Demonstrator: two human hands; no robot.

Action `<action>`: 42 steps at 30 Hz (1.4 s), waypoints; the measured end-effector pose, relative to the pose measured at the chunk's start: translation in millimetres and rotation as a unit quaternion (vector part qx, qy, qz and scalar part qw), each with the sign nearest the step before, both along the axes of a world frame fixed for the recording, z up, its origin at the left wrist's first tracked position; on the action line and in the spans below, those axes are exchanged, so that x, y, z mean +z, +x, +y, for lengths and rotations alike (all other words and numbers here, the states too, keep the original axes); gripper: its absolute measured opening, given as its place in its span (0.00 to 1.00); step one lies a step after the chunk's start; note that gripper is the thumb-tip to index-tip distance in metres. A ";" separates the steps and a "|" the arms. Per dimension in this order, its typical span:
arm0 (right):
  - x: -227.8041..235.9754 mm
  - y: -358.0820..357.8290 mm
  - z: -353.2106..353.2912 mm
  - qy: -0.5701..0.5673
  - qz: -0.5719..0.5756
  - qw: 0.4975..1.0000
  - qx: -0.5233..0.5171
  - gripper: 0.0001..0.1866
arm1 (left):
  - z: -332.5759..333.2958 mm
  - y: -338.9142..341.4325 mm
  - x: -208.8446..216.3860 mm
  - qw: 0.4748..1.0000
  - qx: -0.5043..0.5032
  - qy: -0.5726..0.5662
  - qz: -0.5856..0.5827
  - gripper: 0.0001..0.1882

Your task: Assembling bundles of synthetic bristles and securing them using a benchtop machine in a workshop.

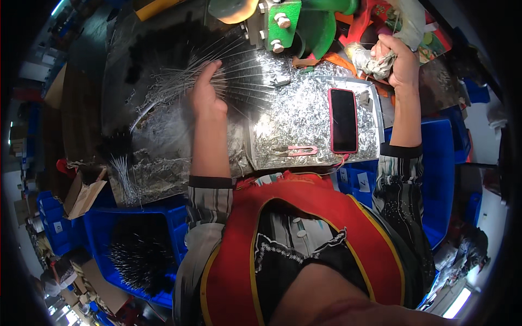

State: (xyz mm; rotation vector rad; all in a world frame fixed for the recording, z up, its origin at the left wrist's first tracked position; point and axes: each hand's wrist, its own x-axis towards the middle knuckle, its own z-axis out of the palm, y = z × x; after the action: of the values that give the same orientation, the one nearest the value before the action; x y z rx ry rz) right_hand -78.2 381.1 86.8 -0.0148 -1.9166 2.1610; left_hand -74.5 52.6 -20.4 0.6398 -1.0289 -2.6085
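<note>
My left hand (207, 92) is closed around a bundle of thin metal wires (244, 76), which fan out over the worktable on both sides of it. Dark, bristle-like masses (163, 49) lie beyond the wires; whether they are joined to them I cannot tell. At the far right, my right hand (401, 62) grips a crumpled, whitish rag (375, 64) next to a translucent plastic bag (408, 24). Between my hands, a tray (375, 125) holds many small shiny metal clippings. A phone (343, 122) in a red case and pink-handled thread snips (296, 151) lie on the clippings.
A green machine (285, 27) with large bolts stands at the far middle. More wires (126, 176) lie at the table's near left corner. Below, a blue bin (100, 239) holds black-bristled wire pieces (144, 255). Another blue bin (437, 179) stands right of my right arm.
</note>
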 end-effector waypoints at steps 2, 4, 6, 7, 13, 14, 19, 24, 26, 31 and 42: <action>0.4 0.2 2.3 -0.009 -0.002 1.000 0.011 0.19 | 6.0 2.2 13.1 1.000 0.004 -0.020 -0.011 0.15; 6.1 -0.1 4.9 -0.004 -0.013 1.000 0.025 0.19 | 9.3 3.7 20.3 0.999 0.008 -0.040 -0.022 0.15; 17.0 1.9 3.9 0.018 -0.023 0.999 0.026 0.18 | 11.1 3.5 23.7 0.999 0.013 -0.042 -0.022 0.14; 20.7 0.5 4.8 0.018 -0.024 0.999 0.027 0.18 | 10.4 3.0 22.2 0.999 0.015 -0.042 -0.023 0.14; 12.4 3.7 -1.4 -0.004 0.049 0.999 0.014 0.17 | 10.5 -1.3 17.7 0.995 0.049 -0.085 -0.027 0.13; -4.1 1.8 -6.1 -0.012 0.113 0.993 -0.028 0.14 | 11.8 1.0 20.7 0.995 0.050 -0.079 -0.018 0.14; -66.2 -16.9 17.3 0.091 0.182 0.977 -0.055 0.12 | 11.9 4.6 25.2 0.996 -0.001 -0.074 0.046 0.15; -16.5 -5.1 6.8 0.008 0.032 0.999 0.041 0.19 | 2.0 4.8 11.0 0.998 -0.001 -0.038 0.044 0.17; -3.0 -2.1 1.0 0.018 0.027 0.998 0.046 0.19 | -2.3 2.4 4.2 0.999 0.004 -0.036 0.041 0.16; 14.0 3.1 5.9 0.024 -0.027 0.999 0.023 0.19 | 5.5 0.0 15.4 0.998 0.002 -0.047 0.035 0.15; -48.2 -8.0 -0.4 0.028 0.198 0.979 -0.023 0.11 | 4.8 2.4 22.4 0.997 -0.008 -0.068 0.022 0.16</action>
State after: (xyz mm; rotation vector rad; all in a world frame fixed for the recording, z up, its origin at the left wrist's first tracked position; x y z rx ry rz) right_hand -86.3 380.7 38.6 0.3518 -1.7253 1.9019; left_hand -72.1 57.3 1.9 0.5412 -1.1890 -2.5270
